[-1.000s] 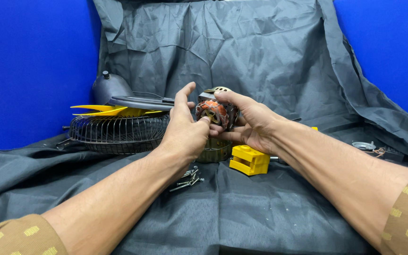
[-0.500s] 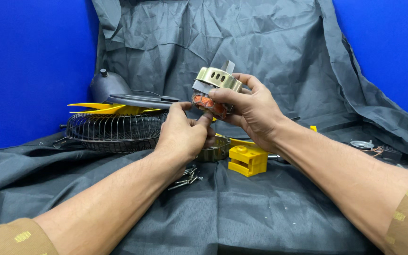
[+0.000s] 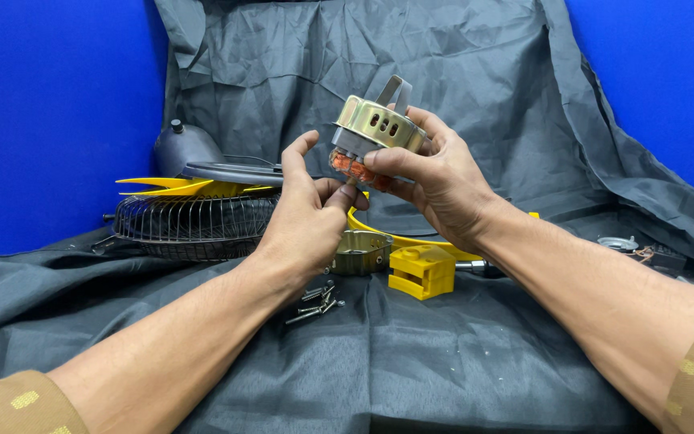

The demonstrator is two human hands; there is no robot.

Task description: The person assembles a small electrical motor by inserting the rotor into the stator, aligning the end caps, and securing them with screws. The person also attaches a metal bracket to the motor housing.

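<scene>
My right hand (image 3: 435,181) grips a small fan motor (image 3: 369,137), a metal housing with slots and orange copper windings showing at its lower end, held up above the cloth. My left hand (image 3: 307,217) pinches the motor's shaft at the lower end with thumb and forefinger. Under the hands a second metal motor cover (image 3: 361,251) lies on the dark grey cloth (image 3: 411,362). Several screws (image 3: 315,303) lie just in front of my left wrist.
A wire fan guard (image 3: 190,225) with yellow blades (image 3: 174,187) and a dark round housing (image 3: 182,149) sits at the left. A yellow plastic block (image 3: 421,272) and yellow ring (image 3: 411,237) lie at centre. Small motor parts (image 3: 632,249) rest at right. Blue walls stand behind.
Both hands lifted the motor up off the cloth, from beside the fan guard to well above it. The motor tilted so its metal housing faces up, and the cover beneath came into view.
</scene>
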